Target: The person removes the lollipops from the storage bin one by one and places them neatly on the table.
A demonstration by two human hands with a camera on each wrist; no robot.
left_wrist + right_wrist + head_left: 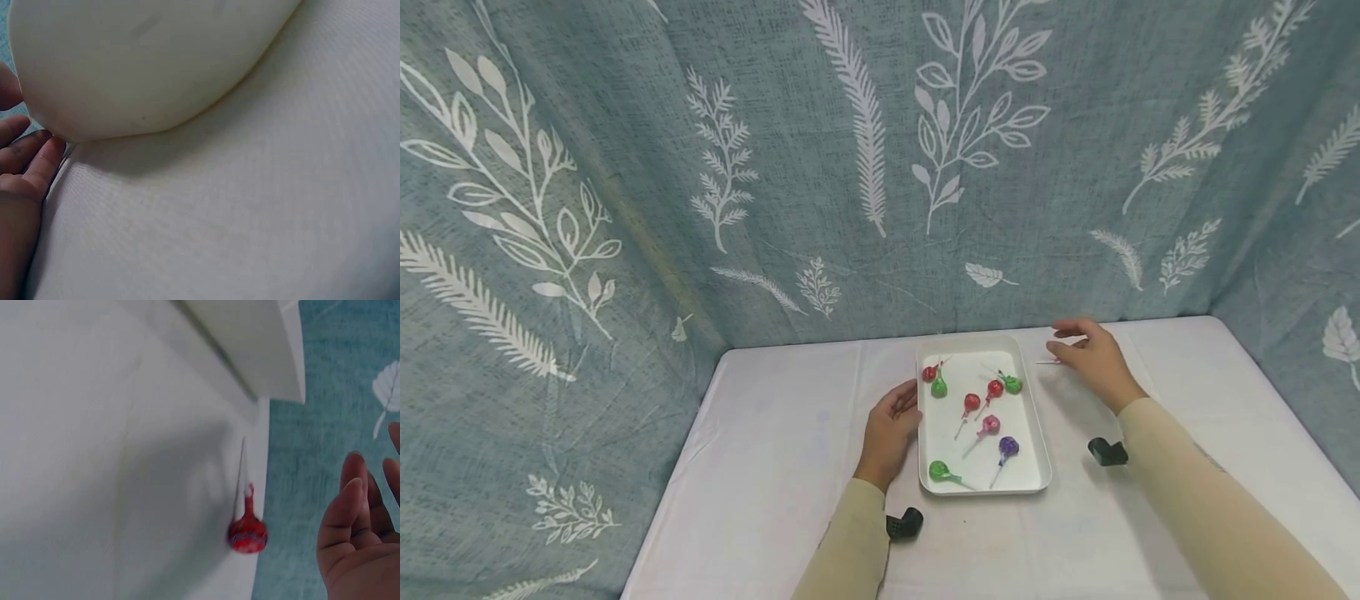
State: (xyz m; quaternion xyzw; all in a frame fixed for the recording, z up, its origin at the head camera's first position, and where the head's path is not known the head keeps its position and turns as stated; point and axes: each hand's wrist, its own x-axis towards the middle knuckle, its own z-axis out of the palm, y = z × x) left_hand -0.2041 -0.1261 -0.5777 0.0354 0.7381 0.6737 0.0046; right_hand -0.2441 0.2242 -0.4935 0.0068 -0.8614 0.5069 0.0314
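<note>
My left hand [891, 429] is at the left side of a shallow white tray [1042, 450], its fingers lightly bent. In the left wrist view, those fingertips [51, 150] rest against the tray's outer wall [144, 81]. Beyond the tray's right rim, my right hand [1093, 358] hovers with thumb and fingers apart. Just under it lies a lollipop [1048, 362], of which the head view shows mainly the stick. The right wrist view shows its red wrapped head [248, 536] on the table, beside my hand [359, 540] and apart from it.
Several wrapped lollipops lie in the tray: red [972, 402], green [938, 472], pink [991, 425] and purple [1008, 447]. A white cloth [775, 467] covers the table. Blue-grey leaf-patterned curtains [820, 167] hang behind and on both sides.
</note>
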